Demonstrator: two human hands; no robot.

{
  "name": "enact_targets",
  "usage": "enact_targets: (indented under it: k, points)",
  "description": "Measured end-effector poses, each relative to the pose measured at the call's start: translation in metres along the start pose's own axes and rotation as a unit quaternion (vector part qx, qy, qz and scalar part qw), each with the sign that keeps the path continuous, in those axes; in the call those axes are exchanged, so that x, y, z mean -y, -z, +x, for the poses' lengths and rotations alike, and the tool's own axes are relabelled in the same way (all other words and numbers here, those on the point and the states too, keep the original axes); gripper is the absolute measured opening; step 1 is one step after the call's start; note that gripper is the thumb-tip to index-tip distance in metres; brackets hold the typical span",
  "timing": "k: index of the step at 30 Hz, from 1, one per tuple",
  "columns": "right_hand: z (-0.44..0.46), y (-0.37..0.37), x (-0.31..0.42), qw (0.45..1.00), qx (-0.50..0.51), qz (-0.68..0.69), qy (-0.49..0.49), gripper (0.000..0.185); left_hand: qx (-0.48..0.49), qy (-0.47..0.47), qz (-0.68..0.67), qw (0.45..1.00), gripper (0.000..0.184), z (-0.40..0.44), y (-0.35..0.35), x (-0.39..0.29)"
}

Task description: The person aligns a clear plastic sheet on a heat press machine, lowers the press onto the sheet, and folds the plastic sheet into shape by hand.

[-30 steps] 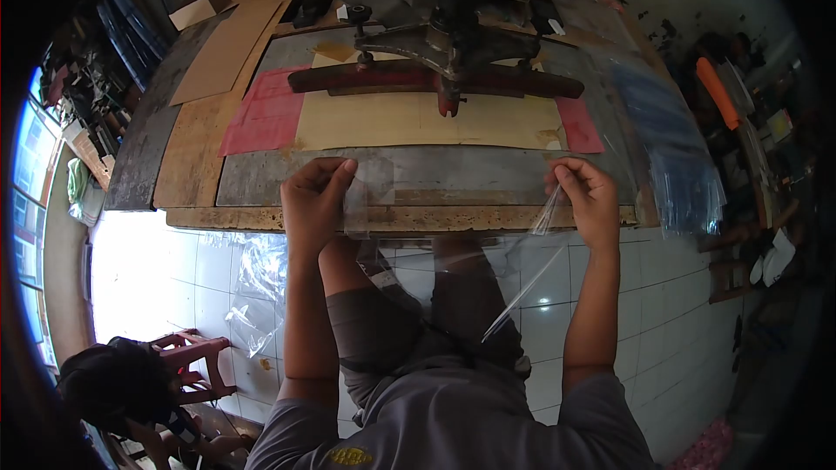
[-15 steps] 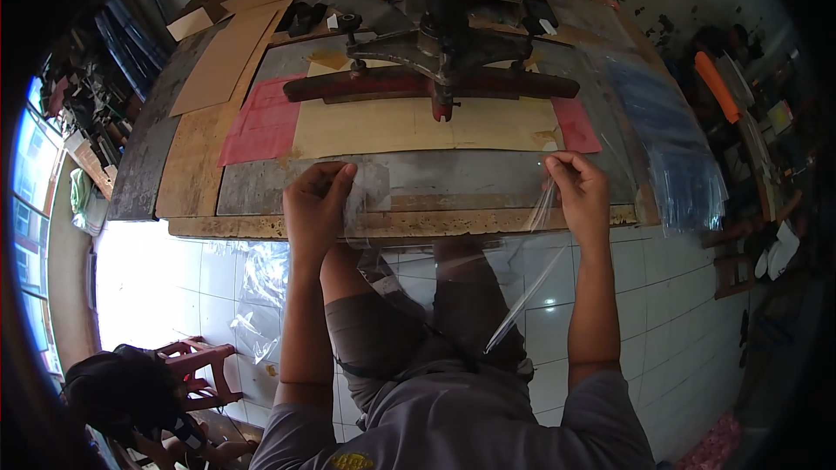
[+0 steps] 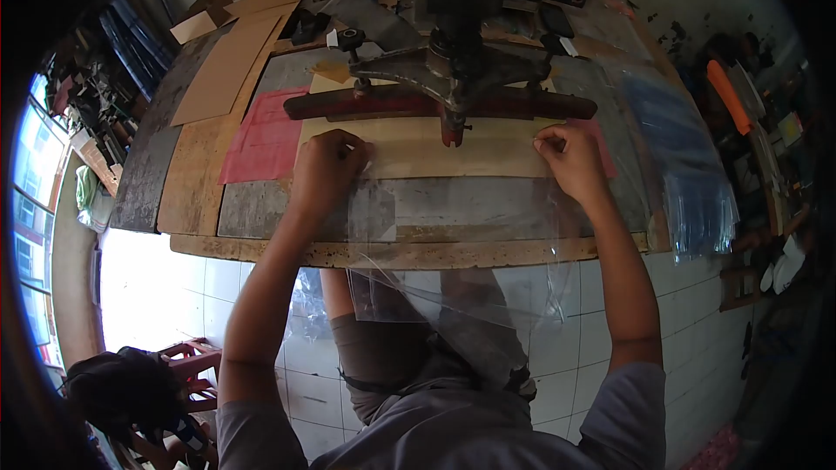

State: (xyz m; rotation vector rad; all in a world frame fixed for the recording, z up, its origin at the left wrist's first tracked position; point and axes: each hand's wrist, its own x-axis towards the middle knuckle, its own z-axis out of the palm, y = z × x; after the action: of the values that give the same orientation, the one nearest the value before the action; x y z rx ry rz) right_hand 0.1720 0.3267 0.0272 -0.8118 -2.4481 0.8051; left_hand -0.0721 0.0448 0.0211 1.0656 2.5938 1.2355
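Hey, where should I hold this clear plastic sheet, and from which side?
Probably by the two upper corners of the clear plastic sheet, the left hand coming from the left and the right hand from the right, each in a pinch. It looks thin and limp, its lower part drooping past the table's wooden front edge, so holding both corners should keep the top spread.

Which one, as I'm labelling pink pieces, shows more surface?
The left pink piece, at the left end of the yellow sheet; the right pink piece, partly behind the right hand, shows only a narrow strip.
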Motion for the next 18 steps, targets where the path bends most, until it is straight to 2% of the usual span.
enact_targets:
  k: [4,7,13,18]
  points:
    - [0.003,-0.005,0.008,0.999,-0.023,-0.026,-0.026,0.009,-0.006,-0.004,0.025,1.0,0.023,0.01,-0.002,-0.004]
    - [0.001,-0.009,-0.001,0.996,-0.051,-0.016,0.065,0.007,0.028,-0.009,0.031,0.999,0.021,0.009,0.002,-0.012]
    - [-0.001,-0.003,0.005,0.99,-0.037,-0.067,0.122,0.006,0.052,-0.06,0.051,0.996,0.018,0.009,0.0,-0.01]
    - [-0.009,0.006,0.013,0.988,-0.002,-0.111,0.105,0.014,0.095,-0.036,0.068,0.992,0.02,0.008,0.012,-0.02]
